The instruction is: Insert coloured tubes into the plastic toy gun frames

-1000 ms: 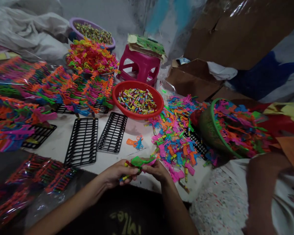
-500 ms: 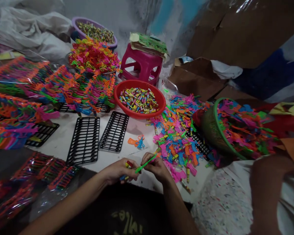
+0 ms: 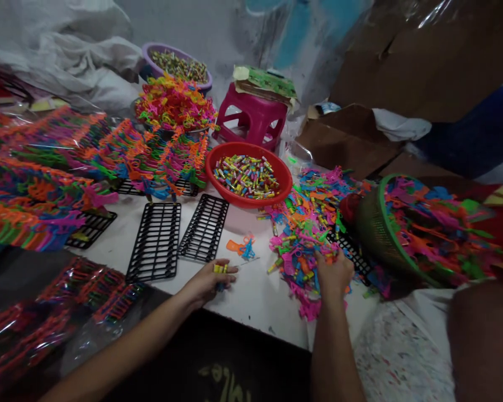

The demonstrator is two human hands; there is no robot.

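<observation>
Over the front of the white table, my left hand [image 3: 208,283] is curled round some small tubes [image 3: 220,269] with yellow wrapping; a bit of blue shows beneath the fingers. My right hand [image 3: 334,274] reaches into a heap of colourful plastic toy guns [image 3: 295,254], which are mixed with wrapped tubes. Its fingertips are partly hidden, so I cannot see if they grip a piece. Between the hands, farther back, an orange toy gun [image 3: 235,246] and a blue one [image 3: 248,249] lie together on the table.
Two black racks [image 3: 154,241] lie left of centre. A red basin [image 3: 251,202] of wrapped tubes stands behind. Rows of racked toys [image 3: 151,156] fill the left. At right, a green basket [image 3: 371,223] holds more toys, beside another person's arm [image 3: 478,335]. A pink stool [image 3: 251,114] stands behind.
My right hand has left the green piece it held near my left hand and moved right into the heap. The green piece is no longer between my hands. The view has shifted slightly.
</observation>
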